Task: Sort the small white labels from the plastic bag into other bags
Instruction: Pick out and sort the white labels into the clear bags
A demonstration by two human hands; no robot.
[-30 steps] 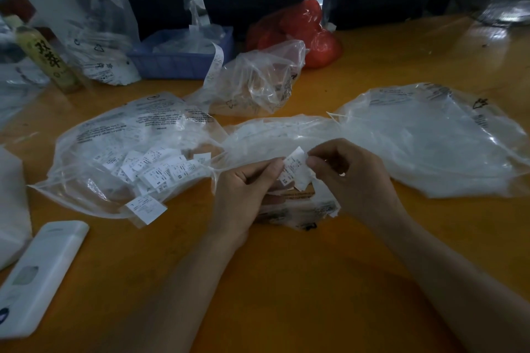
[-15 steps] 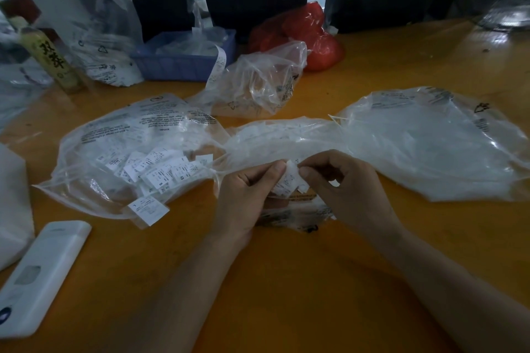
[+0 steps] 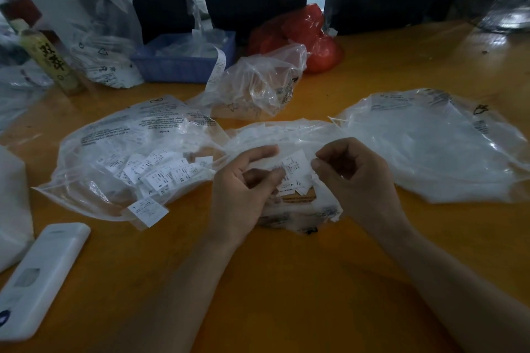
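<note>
Several small white labels (image 3: 295, 169) form a bunch between my two hands over the middle clear bag (image 3: 286, 135). My left hand (image 3: 243, 189) pinches the bunch with thumb and fingers. My right hand (image 3: 352, 178) is curled, its fingertips at the bunch's right edge; whether it grips a label I cannot tell. A clear printed bag (image 3: 129, 135) on the left holds many sorted labels (image 3: 160, 169), and one label (image 3: 147, 210) lies at its mouth. A large clear bag (image 3: 436, 143) lies flat on the right.
On the orange table (image 3: 286, 281) a white remote-like device (image 3: 43, 278) lies at front left. Behind stand a crumpled clear bag (image 3: 258, 86), a blue tray (image 3: 183, 63), a red bag (image 3: 301, 34) and a bottle (image 3: 48, 60). More plastic lies at the left edge.
The hands drew together over the labels, then parted slightly; the left index finger has lifted and a label now shows upright between the hands.
</note>
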